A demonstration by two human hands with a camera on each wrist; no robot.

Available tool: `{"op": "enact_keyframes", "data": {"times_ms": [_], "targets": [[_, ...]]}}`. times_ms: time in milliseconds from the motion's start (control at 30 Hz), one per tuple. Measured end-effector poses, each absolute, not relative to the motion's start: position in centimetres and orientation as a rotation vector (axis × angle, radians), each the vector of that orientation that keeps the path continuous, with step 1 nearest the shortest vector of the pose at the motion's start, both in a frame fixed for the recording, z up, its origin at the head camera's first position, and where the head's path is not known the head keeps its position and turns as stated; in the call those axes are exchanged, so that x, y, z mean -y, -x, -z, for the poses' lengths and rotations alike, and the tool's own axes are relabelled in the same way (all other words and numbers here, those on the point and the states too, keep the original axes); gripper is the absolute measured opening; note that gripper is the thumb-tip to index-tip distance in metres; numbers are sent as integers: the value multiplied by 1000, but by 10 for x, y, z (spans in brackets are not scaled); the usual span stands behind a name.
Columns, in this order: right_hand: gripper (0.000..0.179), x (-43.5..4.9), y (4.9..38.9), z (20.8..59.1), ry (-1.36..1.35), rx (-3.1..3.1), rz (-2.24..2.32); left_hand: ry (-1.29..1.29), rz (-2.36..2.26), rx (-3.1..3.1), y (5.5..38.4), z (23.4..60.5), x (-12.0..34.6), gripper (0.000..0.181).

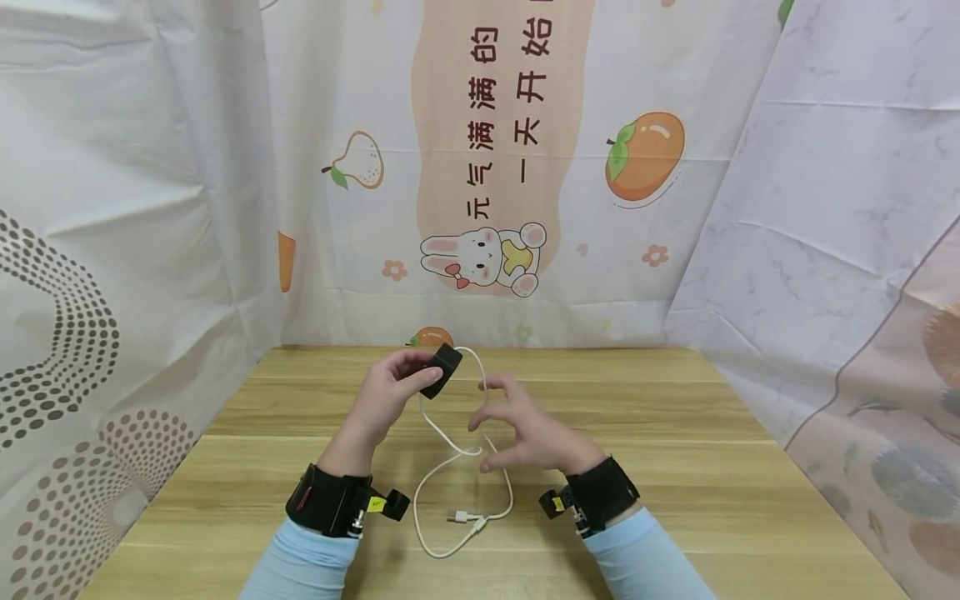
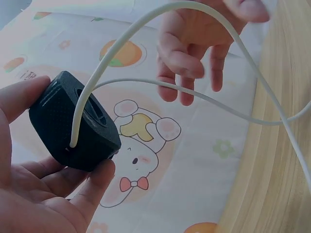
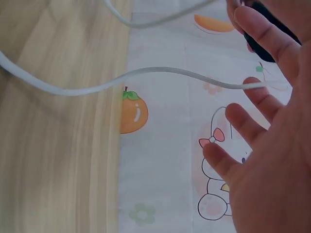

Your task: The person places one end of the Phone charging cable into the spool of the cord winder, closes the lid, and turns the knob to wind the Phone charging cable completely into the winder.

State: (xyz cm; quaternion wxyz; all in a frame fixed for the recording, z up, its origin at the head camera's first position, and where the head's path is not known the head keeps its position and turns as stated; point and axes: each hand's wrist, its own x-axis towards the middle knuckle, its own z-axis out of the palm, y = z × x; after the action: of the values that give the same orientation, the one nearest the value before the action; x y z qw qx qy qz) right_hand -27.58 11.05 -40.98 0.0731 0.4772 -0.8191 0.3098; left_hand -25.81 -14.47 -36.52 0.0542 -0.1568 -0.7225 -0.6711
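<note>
My left hand (image 1: 381,396) pinches a small black box-shaped holder (image 1: 442,372) between thumb and fingers, above the table's far part. In the left wrist view, the black holder (image 2: 73,121) has a slot in one face, and a white USB cable (image 2: 176,6) emerges from a small hole in it. To its right, my right hand (image 1: 536,432) has its fingers spread and grips nothing. The cable (image 3: 155,70) passes close by those fingers; whether it touches them I cannot tell. Lower down, the cable loops onto the table, where a white USB plug (image 1: 459,517) lies.
The wooden table (image 1: 660,467) ends against a printed curtain (image 1: 360,250) at the back. More cloth hangs at the left (image 1: 135,208) and right sides. Each wrist wears a black strap (image 1: 603,493) with a small camera.
</note>
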Motion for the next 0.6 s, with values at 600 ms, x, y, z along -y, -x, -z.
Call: {"op": "enact_keyframes", "data": {"times_ms": [600], "targets": [[11, -115, 279, 411, -1406, 2244, -1052, 404, 1948, 2247, 260, 366, 152, 42]]}}
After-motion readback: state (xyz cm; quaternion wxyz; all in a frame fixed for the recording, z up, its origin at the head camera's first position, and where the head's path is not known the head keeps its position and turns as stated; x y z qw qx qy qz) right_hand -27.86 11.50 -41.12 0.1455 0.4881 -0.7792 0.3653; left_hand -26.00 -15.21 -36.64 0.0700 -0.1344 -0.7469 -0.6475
